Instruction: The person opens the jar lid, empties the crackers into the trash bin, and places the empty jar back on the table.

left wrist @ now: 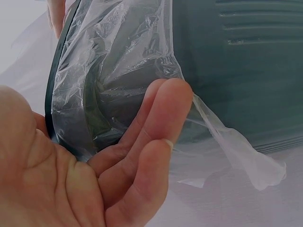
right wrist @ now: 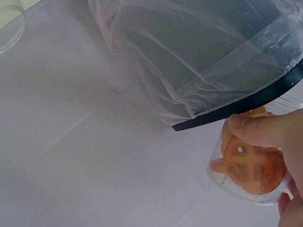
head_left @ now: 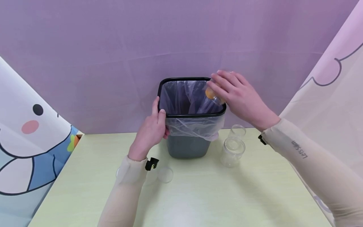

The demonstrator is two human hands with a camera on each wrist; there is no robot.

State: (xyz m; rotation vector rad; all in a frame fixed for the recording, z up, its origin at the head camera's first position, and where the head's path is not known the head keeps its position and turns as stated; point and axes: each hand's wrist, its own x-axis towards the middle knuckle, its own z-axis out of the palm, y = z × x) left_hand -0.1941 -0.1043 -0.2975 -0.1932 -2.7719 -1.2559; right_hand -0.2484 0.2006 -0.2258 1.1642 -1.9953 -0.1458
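A grey trash bin [head_left: 188, 146] with a black rim stands on the table, lined with a clear plastic bag [head_left: 195, 124] folded over its edge. My left hand [head_left: 149, 130] grips the bin's left front corner, thumb and forefinger at the rim. Its other fingers curl beside the bag outside, as the left wrist view shows. Over the right side of the opening, my right hand [head_left: 241, 97] holds a clear jar [right wrist: 262, 197] tipped toward the bin. Orange wheel-shaped pieces [right wrist: 246, 163] lie inside the jar, some visible near its mouth in the head view.
Two clear jars [head_left: 232, 151] stand right of the bin, one behind the other. A clear round lid [head_left: 165, 175] lies in front of the bin, near the left sleeve [head_left: 124, 189]. A purple cloth wall [head_left: 113, 63] rises behind the pale table [head_left: 212, 195].
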